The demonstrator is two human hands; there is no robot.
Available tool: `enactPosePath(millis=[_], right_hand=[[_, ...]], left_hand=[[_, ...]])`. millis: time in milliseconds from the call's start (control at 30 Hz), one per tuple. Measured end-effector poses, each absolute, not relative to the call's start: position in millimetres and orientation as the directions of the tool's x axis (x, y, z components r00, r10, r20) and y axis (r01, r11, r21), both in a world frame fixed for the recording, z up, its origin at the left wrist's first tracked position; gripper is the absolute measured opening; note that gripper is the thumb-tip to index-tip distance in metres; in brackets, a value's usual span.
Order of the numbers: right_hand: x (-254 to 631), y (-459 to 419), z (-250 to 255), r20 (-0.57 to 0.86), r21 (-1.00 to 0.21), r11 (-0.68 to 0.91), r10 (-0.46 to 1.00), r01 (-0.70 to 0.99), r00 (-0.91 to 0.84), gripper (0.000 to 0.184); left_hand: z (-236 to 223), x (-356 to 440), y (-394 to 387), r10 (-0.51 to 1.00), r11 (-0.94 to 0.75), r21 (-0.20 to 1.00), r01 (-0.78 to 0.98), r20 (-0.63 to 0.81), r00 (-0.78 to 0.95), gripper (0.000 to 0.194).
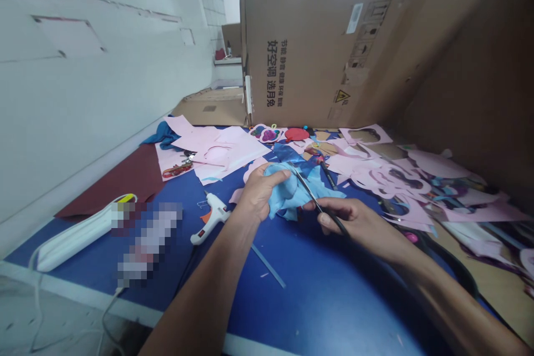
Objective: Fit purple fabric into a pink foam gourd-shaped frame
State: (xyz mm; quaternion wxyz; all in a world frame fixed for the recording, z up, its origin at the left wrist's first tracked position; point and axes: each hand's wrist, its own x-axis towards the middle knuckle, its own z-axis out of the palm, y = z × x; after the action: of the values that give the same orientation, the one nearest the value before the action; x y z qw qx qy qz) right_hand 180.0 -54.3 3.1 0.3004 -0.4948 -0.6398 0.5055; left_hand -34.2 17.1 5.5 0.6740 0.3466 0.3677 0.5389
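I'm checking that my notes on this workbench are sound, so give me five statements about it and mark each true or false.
1. The right hand holds the scissors. True.
2. The left hand holds the glue gun. False: it holds blue cloth.
3. The box stands beyond both hands. True.
4. The maroon sheet lies right of the hands. False: it lies left.
5. Pink sheets lie on both sides of the blue cloth. True.
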Motion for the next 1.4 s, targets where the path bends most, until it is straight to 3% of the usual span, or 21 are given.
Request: enactPosePath(millis=[667,1400], right_hand=[[181.5,-54.8,2.3,-0.107,-0.952,0.007,0.929,0.306,-0.354,0.071],[183.0,-53.8,1.3,-0.08,-0.963,0.027,0.922,0.269,-0.38,0.064]], left_hand=[[3.5,-34.3,17.4,0.978,0.189,0.88,-0.436,-0.131,0.16,0.035],[4.4,-34.4,17.9,0.976,0.203,0.879,-0.432,-0.148,0.158,0.039]])
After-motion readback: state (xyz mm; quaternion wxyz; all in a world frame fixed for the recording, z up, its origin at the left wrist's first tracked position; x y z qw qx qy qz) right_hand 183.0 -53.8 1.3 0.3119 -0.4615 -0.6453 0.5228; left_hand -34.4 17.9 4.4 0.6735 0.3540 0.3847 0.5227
